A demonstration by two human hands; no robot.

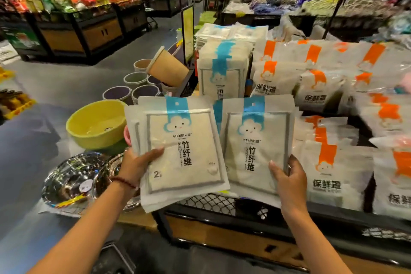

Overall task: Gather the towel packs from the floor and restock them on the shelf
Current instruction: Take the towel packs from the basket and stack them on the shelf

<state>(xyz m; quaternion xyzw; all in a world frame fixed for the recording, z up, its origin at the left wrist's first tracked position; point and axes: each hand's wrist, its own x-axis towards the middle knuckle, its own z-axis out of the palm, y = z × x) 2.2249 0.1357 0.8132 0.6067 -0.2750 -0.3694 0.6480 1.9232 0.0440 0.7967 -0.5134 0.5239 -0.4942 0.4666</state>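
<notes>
Head view: the left hand (135, 167) grips a stack of flat white blue-striped towel packs (184, 147), thumb across the front. The right hand (289, 178) pinches a second stack of the same packs (253, 140) just beside it — both held above the black mesh shelf (222, 211), near orange-striped white bags (322, 162).

Black mesh shelf (213, 203) is loaded: blue packs (222, 69) stand stacked at the back, orange packs (320, 87) spread across the right. Grey floor (55, 82) carries buckets (135, 79) and, seemingly, a yellow basin (97, 122).
</notes>
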